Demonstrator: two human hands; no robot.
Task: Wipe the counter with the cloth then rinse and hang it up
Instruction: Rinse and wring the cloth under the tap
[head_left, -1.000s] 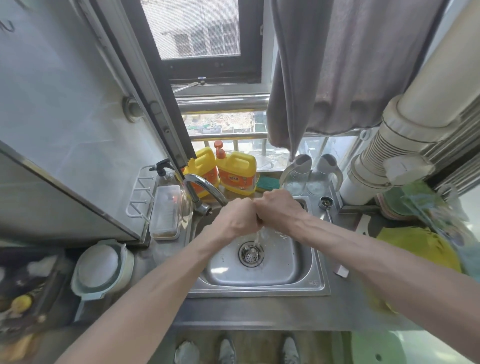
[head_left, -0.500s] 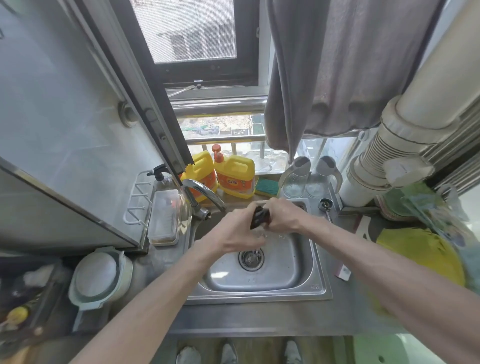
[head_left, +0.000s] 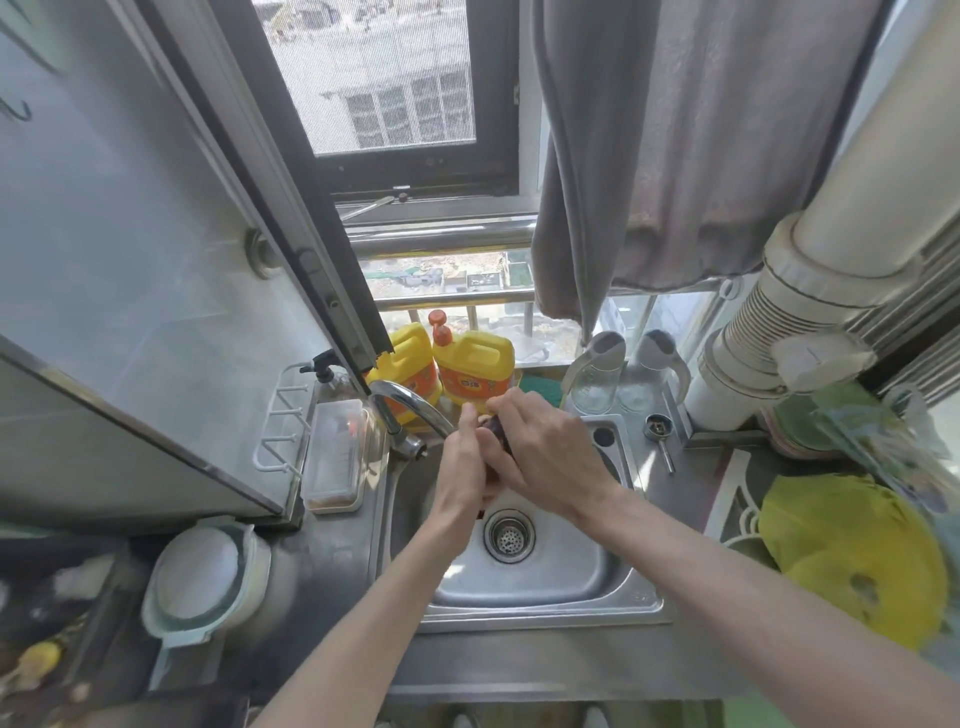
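Left hand (head_left: 462, 470) and right hand (head_left: 550, 457) fingers curled round dark cloth (head_left: 496, 429); faucet (head_left: 410, 402) sat just left of them.

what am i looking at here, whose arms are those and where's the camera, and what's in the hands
There is no machine here: these are a person's two bare arms, filmed by one wide-angle camera worn on their head, looking down. That is why the picture bends at the edges. The left hand and right hand meet over a stainless steel sink, just by the curved metal tap. Together they grip a small dark wadded cloth, mostly hidden between them. Behind stand two yellow detergent bottles; a clear plastic box sits to the left, and a grey towel hangs above.
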